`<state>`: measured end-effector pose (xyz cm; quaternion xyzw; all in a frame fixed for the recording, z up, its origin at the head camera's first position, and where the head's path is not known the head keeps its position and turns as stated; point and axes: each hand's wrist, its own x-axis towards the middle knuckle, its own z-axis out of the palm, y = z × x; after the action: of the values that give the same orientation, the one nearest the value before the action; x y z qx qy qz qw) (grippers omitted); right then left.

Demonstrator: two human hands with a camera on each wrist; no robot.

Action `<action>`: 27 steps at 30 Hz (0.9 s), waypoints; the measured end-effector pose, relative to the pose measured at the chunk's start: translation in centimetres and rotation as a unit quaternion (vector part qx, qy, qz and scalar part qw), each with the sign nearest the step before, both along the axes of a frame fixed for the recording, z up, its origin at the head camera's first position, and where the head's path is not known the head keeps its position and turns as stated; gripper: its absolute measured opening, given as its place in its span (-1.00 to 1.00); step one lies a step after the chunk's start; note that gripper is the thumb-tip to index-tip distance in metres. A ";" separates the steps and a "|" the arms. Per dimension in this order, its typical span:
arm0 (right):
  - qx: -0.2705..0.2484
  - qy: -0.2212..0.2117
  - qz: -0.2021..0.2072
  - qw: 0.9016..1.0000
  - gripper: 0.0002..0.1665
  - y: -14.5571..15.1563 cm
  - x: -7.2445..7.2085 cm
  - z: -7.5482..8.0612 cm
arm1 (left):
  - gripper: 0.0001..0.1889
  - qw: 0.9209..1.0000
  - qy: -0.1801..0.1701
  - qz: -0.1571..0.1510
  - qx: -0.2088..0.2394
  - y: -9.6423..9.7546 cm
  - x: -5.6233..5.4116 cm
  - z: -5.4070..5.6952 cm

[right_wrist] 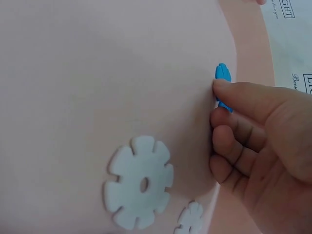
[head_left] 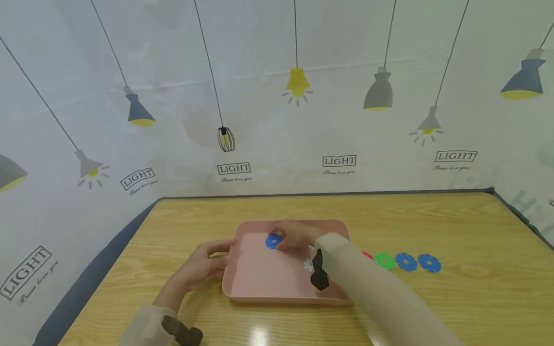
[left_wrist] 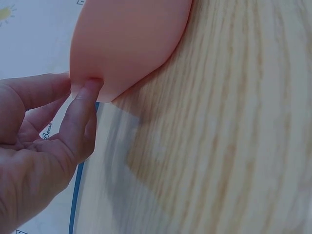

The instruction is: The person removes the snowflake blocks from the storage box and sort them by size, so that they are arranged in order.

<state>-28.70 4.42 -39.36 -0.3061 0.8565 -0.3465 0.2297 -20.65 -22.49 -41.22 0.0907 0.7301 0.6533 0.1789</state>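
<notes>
A pink tray point(head_left: 264, 281) stands on the wooden table. At its left side my left hand point(head_left: 203, 262) pinches the rim between thumb and fingers, as the left wrist view shows close up on the tray wall point(left_wrist: 126, 44). My right hand point(head_left: 298, 234) reaches over the tray and pinches a blue notched snowflake disc point(head_left: 271, 241) near the far left part of the tray floor. Seen from the right wrist, the blue disc is nearly edge-on. Two white snowflake discs point(right_wrist: 127, 183) lie flat in the tray, partly hidden by the right sleeve in the head view.
To the right of the tray, a row of discs lies on the table: a red one point(head_left: 368, 255) partly behind the sleeve, a green one point(head_left: 384, 261) and two blue ones point(head_left: 406, 262). A lamp-printed cloth point(head_left: 277, 178) rises along the table's back and sides.
</notes>
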 end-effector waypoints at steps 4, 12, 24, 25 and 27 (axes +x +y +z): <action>0.005 0.020 0.002 1.000 -0.68 -0.2 0.0 0.0 | -0.49 1.000 0.001 -0.002 -0.001 0.0 0.0 0.1; 0.022 0.021 -0.029 0.999 -0.62 -0.1 0.2 -0.3 | -0.49 1.000 0.001 0.002 -0.003 0.1 0.1 0.1; 0.019 0.031 -0.006 0.999 -0.66 0.2 1.2 0.6 | -0.50 1.000 -0.001 0.008 -0.002 0.1 0.1 0.0; 0.017 0.033 -0.003 0.999 -0.69 0.2 1.3 0.7 | -0.50 1.000 0.000 0.007 -0.003 0.2 0.1 0.1; 0.012 0.040 0.003 0.999 -0.73 0.3 1.3 0.8 | -0.50 1.000 0.000 0.007 -0.005 0.2 0.1 0.1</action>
<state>-27.42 4.71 -38.54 -0.3191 0.8685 -0.3227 0.1995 -20.57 -22.34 -41.11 0.0845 0.7339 0.6509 0.1749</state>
